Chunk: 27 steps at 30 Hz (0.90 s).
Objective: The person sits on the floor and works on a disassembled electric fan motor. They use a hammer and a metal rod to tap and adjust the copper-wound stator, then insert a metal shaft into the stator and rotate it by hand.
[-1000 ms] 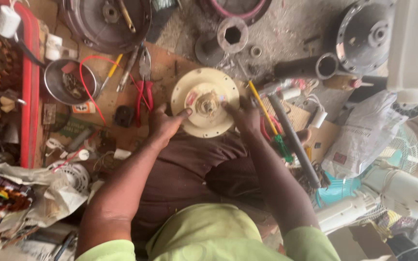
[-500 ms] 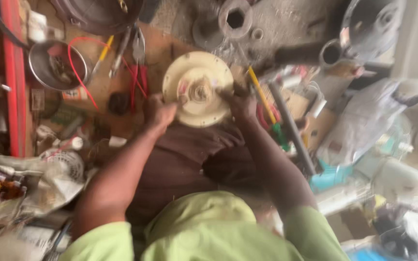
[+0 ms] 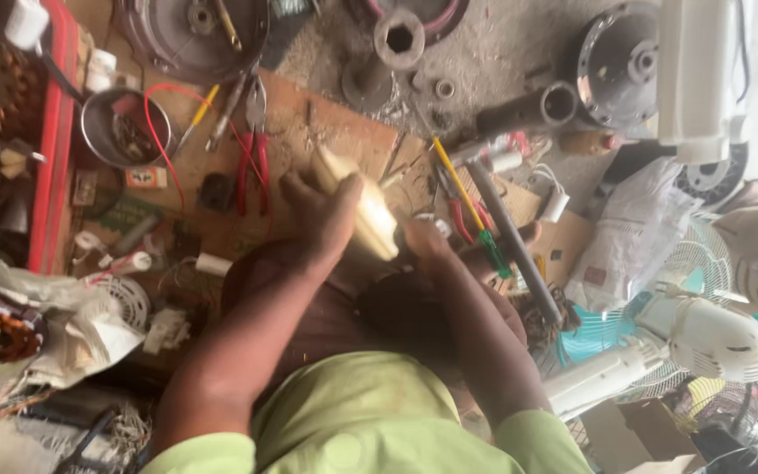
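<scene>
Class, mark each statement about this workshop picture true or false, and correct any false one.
1. Both hands hold the cream round cover. True: the left hand and right hand grip it.
2. The cover lies flat on the board. False: it is lifted and tilted edge-on.
3. Red-handled pliers lie on the wooden board. True.
4. The metal bowl sits to the right of the hands. False: it is to their left in the picture.
5. A white fan lies at the right of the picture. True.
</scene>
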{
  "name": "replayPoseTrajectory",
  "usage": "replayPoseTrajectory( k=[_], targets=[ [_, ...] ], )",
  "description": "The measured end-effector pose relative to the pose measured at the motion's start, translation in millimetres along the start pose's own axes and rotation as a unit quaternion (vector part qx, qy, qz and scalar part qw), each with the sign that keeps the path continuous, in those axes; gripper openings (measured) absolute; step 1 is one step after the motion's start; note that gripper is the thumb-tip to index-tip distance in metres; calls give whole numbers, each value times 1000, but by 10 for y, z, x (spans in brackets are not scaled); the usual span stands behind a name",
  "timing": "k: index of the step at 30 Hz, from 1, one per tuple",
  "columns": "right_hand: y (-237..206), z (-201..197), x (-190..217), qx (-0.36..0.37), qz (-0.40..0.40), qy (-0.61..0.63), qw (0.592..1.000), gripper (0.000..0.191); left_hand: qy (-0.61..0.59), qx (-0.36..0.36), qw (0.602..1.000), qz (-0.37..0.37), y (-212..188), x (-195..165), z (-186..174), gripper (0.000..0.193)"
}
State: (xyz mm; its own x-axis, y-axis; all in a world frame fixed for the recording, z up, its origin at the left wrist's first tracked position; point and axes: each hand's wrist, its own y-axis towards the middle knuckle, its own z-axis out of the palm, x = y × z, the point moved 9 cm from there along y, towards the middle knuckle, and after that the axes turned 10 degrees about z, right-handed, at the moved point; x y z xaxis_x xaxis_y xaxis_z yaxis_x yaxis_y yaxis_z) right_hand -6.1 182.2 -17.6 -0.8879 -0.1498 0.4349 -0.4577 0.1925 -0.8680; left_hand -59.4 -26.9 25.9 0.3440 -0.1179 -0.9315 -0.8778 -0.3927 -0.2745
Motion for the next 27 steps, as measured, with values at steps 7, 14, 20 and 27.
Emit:
replayPoseTrajectory(
  k=[7, 14, 20, 27],
  targets=[
    [-5, -38, 374, 93, -154, 184, 966, 38, -69, 50, 993, 78, -246, 85, 256, 86],
    [-92, 92, 460, 199, -40, 422, 884, 20, -79, 39, 985, 149, -522, 28, 314, 83],
    [21, 67, 431, 82, -17, 355, 931, 24, -112, 44, 986, 113, -538, 167, 248, 82],
    [109, 97, 492, 90, -11, 320, 943, 27, -87, 45, 987, 124, -572, 114, 213, 86]
  ],
)
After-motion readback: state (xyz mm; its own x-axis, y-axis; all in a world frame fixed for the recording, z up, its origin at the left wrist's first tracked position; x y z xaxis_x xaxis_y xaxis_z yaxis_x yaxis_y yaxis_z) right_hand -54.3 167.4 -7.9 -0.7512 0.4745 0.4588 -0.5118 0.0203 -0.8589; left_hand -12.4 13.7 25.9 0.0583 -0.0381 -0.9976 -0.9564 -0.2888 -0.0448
